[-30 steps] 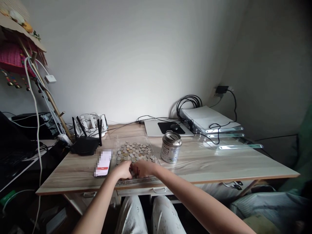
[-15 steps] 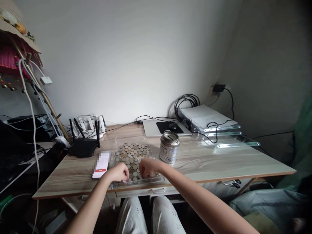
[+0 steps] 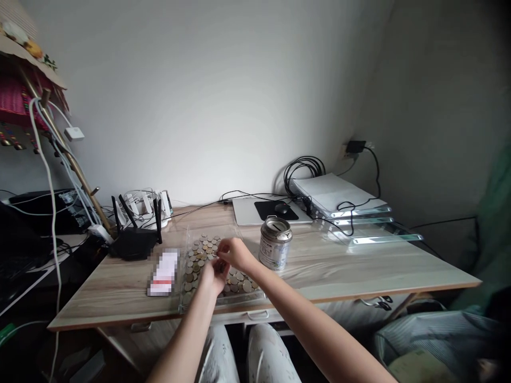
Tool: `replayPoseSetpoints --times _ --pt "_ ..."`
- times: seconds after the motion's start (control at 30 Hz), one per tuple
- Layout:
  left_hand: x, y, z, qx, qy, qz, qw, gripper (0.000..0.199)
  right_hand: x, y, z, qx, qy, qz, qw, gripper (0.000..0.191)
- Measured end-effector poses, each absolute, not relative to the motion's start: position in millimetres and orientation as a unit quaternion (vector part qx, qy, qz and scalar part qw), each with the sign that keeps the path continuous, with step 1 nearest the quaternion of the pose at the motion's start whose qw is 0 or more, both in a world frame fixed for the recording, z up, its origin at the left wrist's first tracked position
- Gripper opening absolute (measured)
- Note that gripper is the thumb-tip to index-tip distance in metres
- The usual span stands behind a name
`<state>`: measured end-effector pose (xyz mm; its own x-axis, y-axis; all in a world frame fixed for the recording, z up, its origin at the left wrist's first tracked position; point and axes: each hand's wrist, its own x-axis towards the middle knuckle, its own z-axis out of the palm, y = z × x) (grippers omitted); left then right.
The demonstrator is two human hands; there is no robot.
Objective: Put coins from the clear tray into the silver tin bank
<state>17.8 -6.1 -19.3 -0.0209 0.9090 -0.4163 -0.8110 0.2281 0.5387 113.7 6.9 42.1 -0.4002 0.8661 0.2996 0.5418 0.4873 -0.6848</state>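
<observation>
Many silver and gold coins (image 3: 197, 259) lie spread in a clear, shallow tray (image 3: 184, 290) on the desk. Over the middle of the tray, my left hand (image 3: 215, 274) is turned partly upward with curled fingers around coins. My right hand (image 3: 232, 253) is just above it, its thumb and fingertips pinched together close to the left palm; what they hold is too small to make out. To the right of the tray stands a round metal tin (image 3: 275, 243) with a slot in its lid.
A phone (image 3: 164, 272) lies left of the tray, with a black router (image 3: 134, 242) behind it. Farther back are a silver laptop (image 3: 244, 213) with a black mouse (image 3: 281, 208) on a pad, and stacked clear trays (image 3: 343, 199) with cables.
Both hands have risen from the front part of the tray and come together over its middle. The left hand has turned palm upward and moved right.
</observation>
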Motion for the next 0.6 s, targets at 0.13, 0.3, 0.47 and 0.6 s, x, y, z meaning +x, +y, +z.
replayPoseSetpoints --times 0.13,0.3,0.47,0.6 --pt "17 -12 -24 0.055 0.327 0.609 0.721 0.016 137 -7 68 -0.456 -0.806 0.139 0.350 0.011" --pt "17 -16 -25 0.063 0.307 0.628 0.713 0.015 214 11 128 -0.559 -0.764 0.035 0.321 0.019" --pt "19 -16 -27 0.122 0.330 0.638 0.685 0.022 254 39 145 -0.694 -0.711 -0.021 0.113 0.019" --pt "18 -17 -30 0.157 0.350 0.644 0.662 0.028 250 46 139 -0.724 -0.688 -0.016 0.044 0.026"
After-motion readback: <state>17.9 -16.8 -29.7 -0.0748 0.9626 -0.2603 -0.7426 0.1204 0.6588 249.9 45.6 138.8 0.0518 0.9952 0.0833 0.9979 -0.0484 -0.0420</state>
